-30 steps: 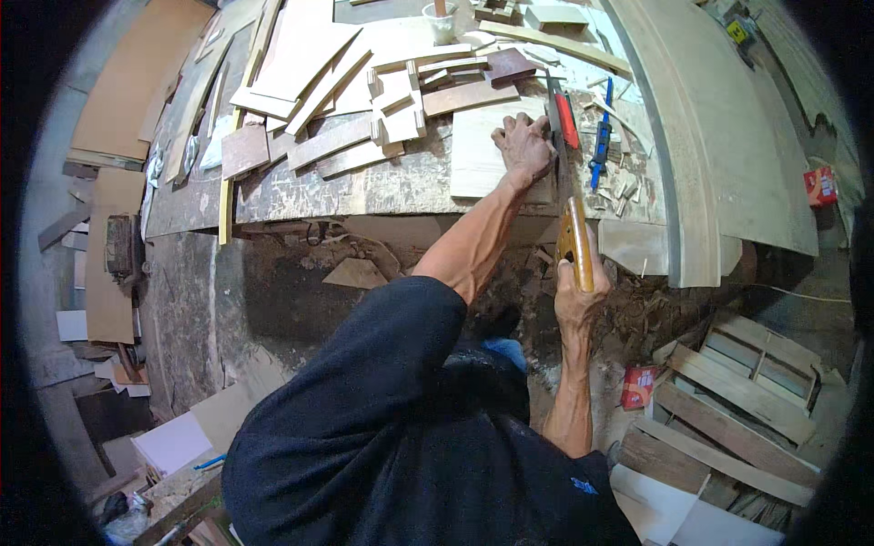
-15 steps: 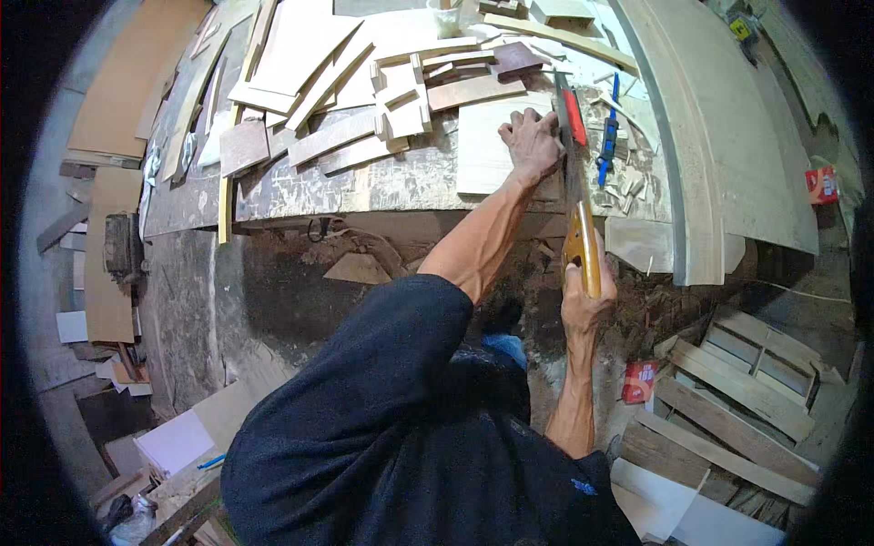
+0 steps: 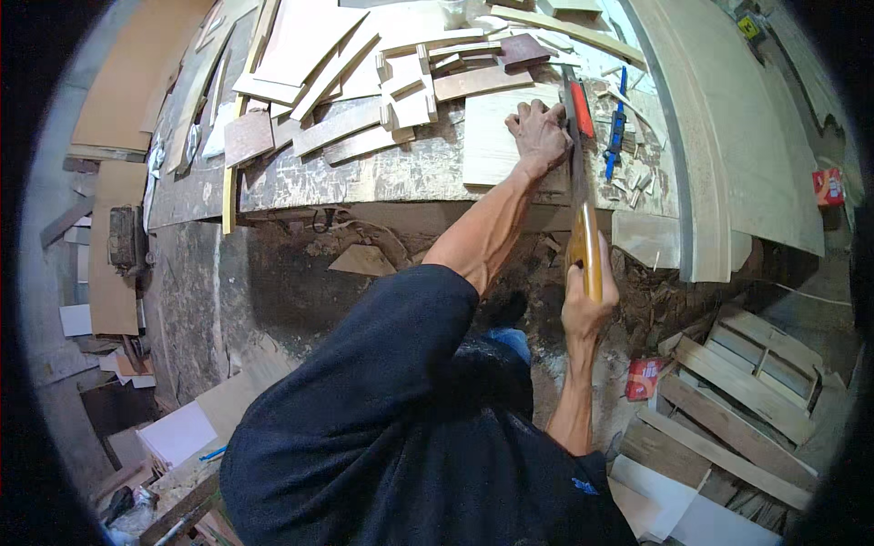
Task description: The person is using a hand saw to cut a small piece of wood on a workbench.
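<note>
**Sawing a thin board at the bench edge**

Closest to me is the dark blue sleeve [image 3: 364, 400] of my left arm, which reaches up and across to the workbench [image 3: 364, 177]. Just right of it my right hand [image 3: 587, 300] is wrapped tight around the yellow wooden handle of a hand saw [image 3: 581, 173], below the bench edge. The blade runs up and away from that grip, across the bench, and ends near a red patch at its far tip.

Further out, my left hand [image 3: 539, 135] lies on a pale, flat board [image 3: 496, 136], fingers curled and pressing down, just beside the blade. That board sits on the bench top with its near edge at the lip of the bench. It looks thin and light, I judge, stiff enough to hold its shape but likely to chatter or slide unless pinned flat (the dusty bench top gives little grip). The sound place to hold it is flat on top, close to the cut, fingers clear of the teeth. The saw is best held by the handle alone.

Beyond the hand lie many wood offcuts [image 3: 401, 91] in a loose heap, and a blue tool [image 3: 617, 136] right of the blade. Farther right, a long curved panel [image 3: 719, 155] sweeps along the bench, with stacked slats [image 3: 746, 382] on the floor below.
</note>
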The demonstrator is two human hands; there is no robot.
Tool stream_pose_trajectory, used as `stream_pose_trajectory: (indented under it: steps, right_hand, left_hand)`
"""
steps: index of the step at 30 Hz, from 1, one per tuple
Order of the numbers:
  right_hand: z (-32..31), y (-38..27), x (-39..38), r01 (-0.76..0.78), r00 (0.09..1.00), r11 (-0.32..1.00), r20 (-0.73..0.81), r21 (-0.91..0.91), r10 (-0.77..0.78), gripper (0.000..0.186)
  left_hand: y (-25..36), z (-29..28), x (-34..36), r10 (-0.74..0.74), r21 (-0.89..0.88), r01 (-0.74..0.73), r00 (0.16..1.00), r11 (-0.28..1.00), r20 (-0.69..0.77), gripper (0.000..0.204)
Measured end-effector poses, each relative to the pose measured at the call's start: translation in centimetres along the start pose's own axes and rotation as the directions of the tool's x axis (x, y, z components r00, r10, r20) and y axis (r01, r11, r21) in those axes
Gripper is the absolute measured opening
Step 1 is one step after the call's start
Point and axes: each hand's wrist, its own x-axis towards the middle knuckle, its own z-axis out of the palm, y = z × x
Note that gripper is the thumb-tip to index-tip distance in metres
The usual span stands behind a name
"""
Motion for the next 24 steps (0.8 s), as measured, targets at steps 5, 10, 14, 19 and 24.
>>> stream_pose_trajectory:
  steps: [5, 10, 14, 19, 24]
  right_hand:
    - [-2.2, -1.5, -5.2, -0.094, 0.995, 0.996, 0.019, -0.009, 0.094, 0.054]
    - [0.2, -1.0, 0.7, -0.058, 0.998, 0.997, 0.002, 0.043, 0.058, 0.053]
    - [0.0, -0.2, -0.2, 0.006, 1.0, 1.0, -0.014, -0.022, -0.006, 0.052]
    - [-2.2, -0.7, -5.2, 0.011, 1.0, 1.0, 0.005, -0.009, -0.011, 0.051]
    - [0.1, -0.1, 0.5, 0.013, 0.999, 0.999, -0.052, 0.035, -0.011, 0.051]
  left_hand:
    - [-0.9, -0.3, 0.1, 0.001, -0.017, -0.001, 1.0, 1.0, -0.016, 0.03]
    - [-1.4, 1.0, 0.4, 0.04, 0.131, -0.045, 0.999, 0.99, 0.035, 0.042]
    - [-0.8, 0.1, 0.4, 0.0, 0.077, -0.011, 0.99, 0.997, 0.139, 0.039]
    - [-1.1, -0.3, 0.5, 0.033, 0.026, -0.034, 0.997, 0.999, 0.068, 0.039]
    - [-0.2, -0.2, 0.4, 0.009, 0.012, -0.01, 0.996, 1.0, 0.092, 0.036]
